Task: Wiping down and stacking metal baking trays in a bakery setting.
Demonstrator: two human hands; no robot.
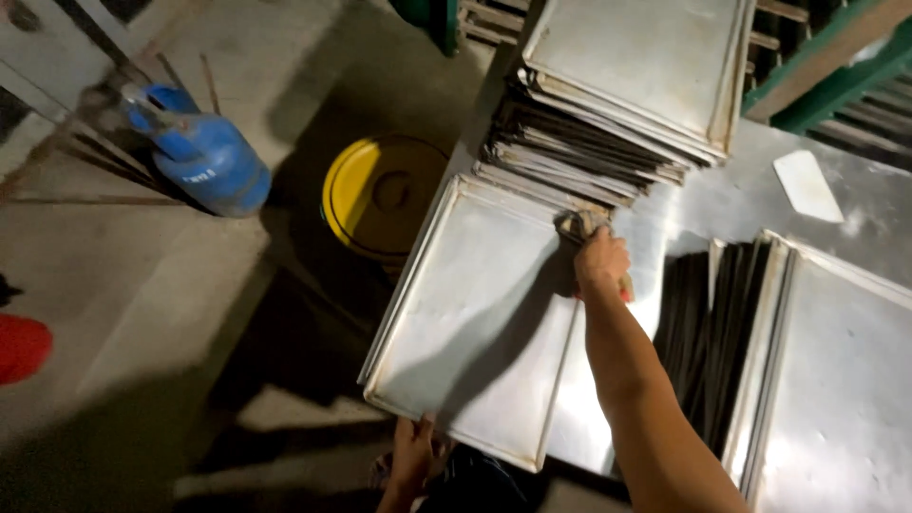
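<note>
A steel table (760, 204) carries a tall tray stack (617, 104) and a flat tray (475, 313) overhanging its near edge. The left hand (414, 454) grips that tray's near rim, fingers curled over it. The right hand (600, 261) is closed around a rag (579, 224) at the tray's far corner.

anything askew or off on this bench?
Yes. The far tray stack is fanned out unevenly, edges not aligned. The tray that the right hand wipes with a cloth overhangs the table edge, steadied by the left hand.
</note>
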